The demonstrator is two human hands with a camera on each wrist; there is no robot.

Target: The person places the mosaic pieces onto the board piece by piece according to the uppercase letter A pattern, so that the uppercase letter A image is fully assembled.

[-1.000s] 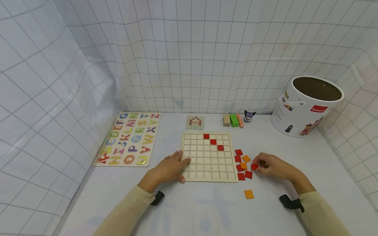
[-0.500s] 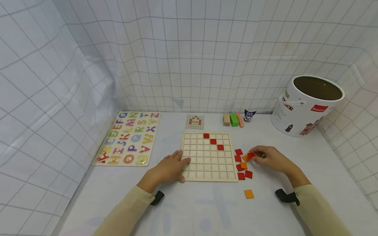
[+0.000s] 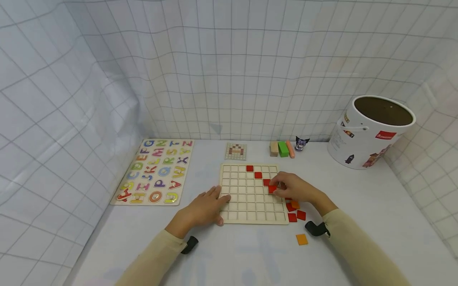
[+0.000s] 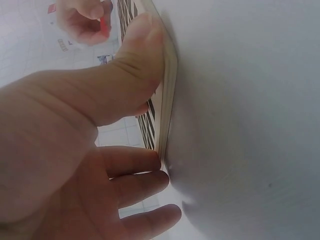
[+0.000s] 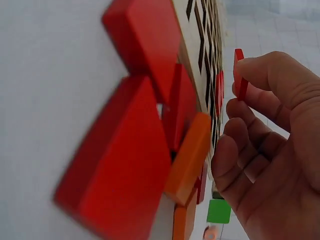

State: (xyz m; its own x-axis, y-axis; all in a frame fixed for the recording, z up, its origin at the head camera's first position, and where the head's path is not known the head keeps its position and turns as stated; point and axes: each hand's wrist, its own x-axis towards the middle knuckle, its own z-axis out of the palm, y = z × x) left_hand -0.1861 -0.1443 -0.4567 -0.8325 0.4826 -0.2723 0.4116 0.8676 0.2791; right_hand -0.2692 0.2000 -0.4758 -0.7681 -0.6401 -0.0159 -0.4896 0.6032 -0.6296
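Observation:
A light wooden grid board lies on the white table, with red square tiles in a diagonal of its cells. My right hand is above the board's right side and pinches another red tile between thumb and fingertips, apart from the board in the right wrist view. At the board's left edge rests my left hand, its fingers fairly straight; the left wrist view shows the thumb against the board's rim. Beside the board's right edge lie loose red tiles and orange tiles, some hidden by my right hand.
An alphabet puzzle board lies to the left. Behind the grid board are a small pattern card, a wooden block, a green block, an orange stick and a small figurine. A white bucket stands at back right.
My right hand has carried the pinched red tile left from the loose tiles to above the grid board. The left hand has stayed at the board's left edge.

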